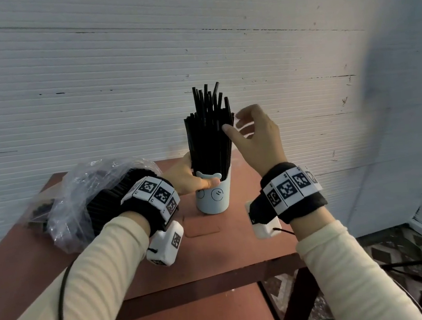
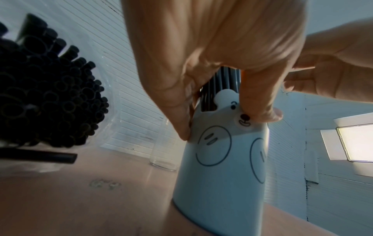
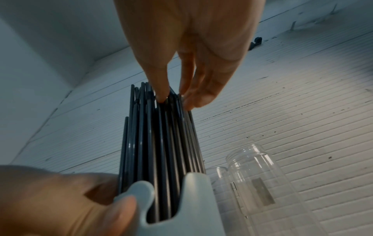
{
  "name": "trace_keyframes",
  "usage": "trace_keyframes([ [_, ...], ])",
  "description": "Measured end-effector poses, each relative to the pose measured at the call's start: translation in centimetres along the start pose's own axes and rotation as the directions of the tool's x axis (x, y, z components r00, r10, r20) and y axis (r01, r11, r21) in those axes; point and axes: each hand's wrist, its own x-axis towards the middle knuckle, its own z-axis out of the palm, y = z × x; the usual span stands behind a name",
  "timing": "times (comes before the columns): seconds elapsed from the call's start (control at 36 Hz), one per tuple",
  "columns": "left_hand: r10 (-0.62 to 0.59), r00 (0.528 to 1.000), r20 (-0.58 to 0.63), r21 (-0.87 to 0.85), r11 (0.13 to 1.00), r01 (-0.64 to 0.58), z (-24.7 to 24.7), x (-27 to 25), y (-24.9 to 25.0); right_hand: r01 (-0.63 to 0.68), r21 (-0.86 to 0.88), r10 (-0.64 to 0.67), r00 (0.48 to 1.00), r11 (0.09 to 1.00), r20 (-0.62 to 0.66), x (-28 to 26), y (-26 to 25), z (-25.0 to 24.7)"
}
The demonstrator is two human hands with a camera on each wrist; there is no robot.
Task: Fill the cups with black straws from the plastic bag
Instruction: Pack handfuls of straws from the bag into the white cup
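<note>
The left hand [image 1: 184, 179] wraps its grip around the bear cup [image 1: 213, 195] on the tabletop [image 1: 143, 265]. Just above that grip, the right hand [image 1: 255, 138], fingers spread loose, touches the black straws [image 1: 209, 133]. Push them down gently, cup held still. The plastic bag [image 1: 81, 201] lies beside the left wrist.

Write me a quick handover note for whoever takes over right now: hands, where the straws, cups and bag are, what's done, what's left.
Left hand grips the rim of the bear cup, steadying it upright on the table.
Right hand is open, fingertips touching the tops of the black straws standing packed in that cup.
Plastic bag, still holding many straws, lies on the table's left.
Clear glass cups stand behind the bear cup, no straws in them.
Done: bear cup looks full. Left: level its straws, fill the glass cups.
</note>
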Motion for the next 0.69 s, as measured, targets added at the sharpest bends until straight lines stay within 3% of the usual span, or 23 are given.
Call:
trace_keyframes([
  [0.25, -0.005, 1.000, -0.009, 0.021, 1.000, 0.005, 0.0, -0.1, 0.0, 0.028, -0.175, -0.004, 0.991, 0.984, 0.136, 1.1, -0.8, -0.5],
  [0.44, -0.010, 1.000, 0.008, 0.028, 1.000, 0.010, -0.2, 0.1, 0.0, -0.004, -0.283, 0.091, 0.951, 0.959, 0.296, 1.0, -0.6, -0.8],
  [0.58, -0.020, 1.000, 0.015, 0.012, 1.000, 0.020, 0.0, 0.2, 0.0, -0.094, -0.247, 0.164, 0.946, 0.964, 0.279, 0.5, -0.1, -0.6],
  [0.69, -0.036, 0.999, -0.005, 0.010, 0.999, 0.036, -0.1, 0.0, 0.1, -0.070, -0.237, 0.128, 0.962, 0.969, 0.240, 0.3, -0.2, -0.8],
])
